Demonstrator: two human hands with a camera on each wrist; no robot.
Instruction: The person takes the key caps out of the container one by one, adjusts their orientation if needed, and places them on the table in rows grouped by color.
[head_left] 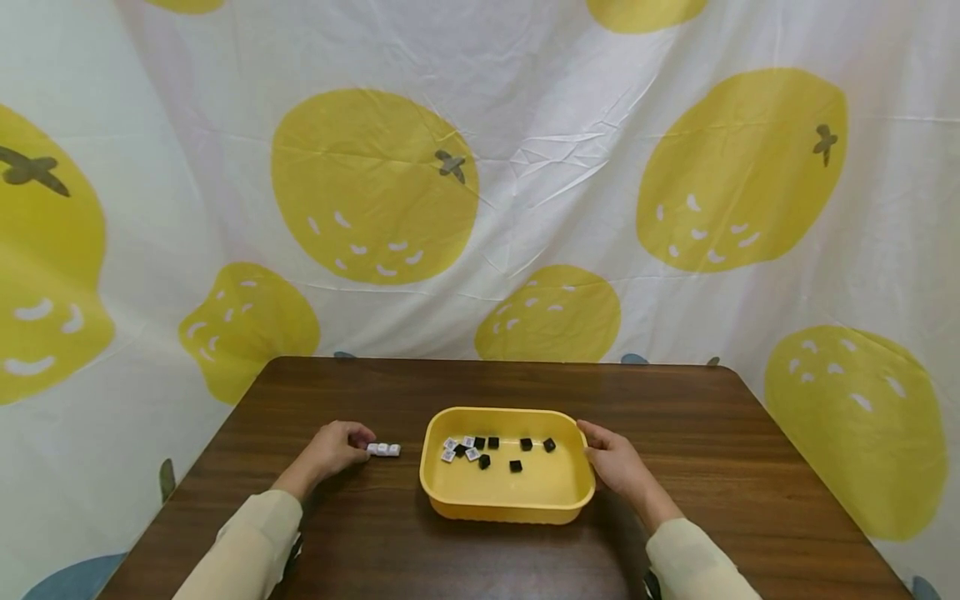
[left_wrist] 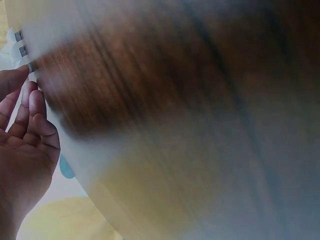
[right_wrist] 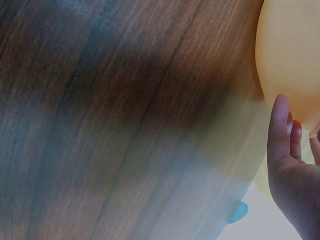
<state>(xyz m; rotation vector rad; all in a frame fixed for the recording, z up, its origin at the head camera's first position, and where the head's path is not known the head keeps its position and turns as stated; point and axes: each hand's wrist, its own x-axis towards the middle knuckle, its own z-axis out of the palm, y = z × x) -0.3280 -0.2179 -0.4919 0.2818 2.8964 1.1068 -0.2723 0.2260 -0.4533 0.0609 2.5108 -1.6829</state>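
Two pale sleeves [head_left: 243, 546] come in at the near edge, with a dark band [head_left: 293, 554] showing at the left cuff. A little farther in are the hands. The left hand [head_left: 330, 451] is left of the basin, its thumb and a finger pinching the outer end of a short row of three white cubes [head_left: 383, 449]; the row sits side by side on the tabletop [head_left: 720, 467], apart from the basin, and the left wrist view shows dark print on its faces. The right hand [head_left: 621, 463] is at the right end of the yellow basin [head_left: 504, 513], touching rather than clenched: its fingers lie mostly straight against the outer wall, the tips up by the rim. The basin stands upright near the middle of the tabletop. On its floor are four printed white tiles [head_left: 472, 454], clustered toward the left, and seven black cubes [head_left: 515, 466]; one black cube is in among the white tiles, while the others spread from there toward the right side. Past the basin the dark wood grain runs on to a far edge with rounded corners. Behind that hangs a creased white cloth [head_left: 540, 67] printed with big yellow lemons [head_left: 375, 187], a few bluish patches [head_left: 71, 577] showing low down.
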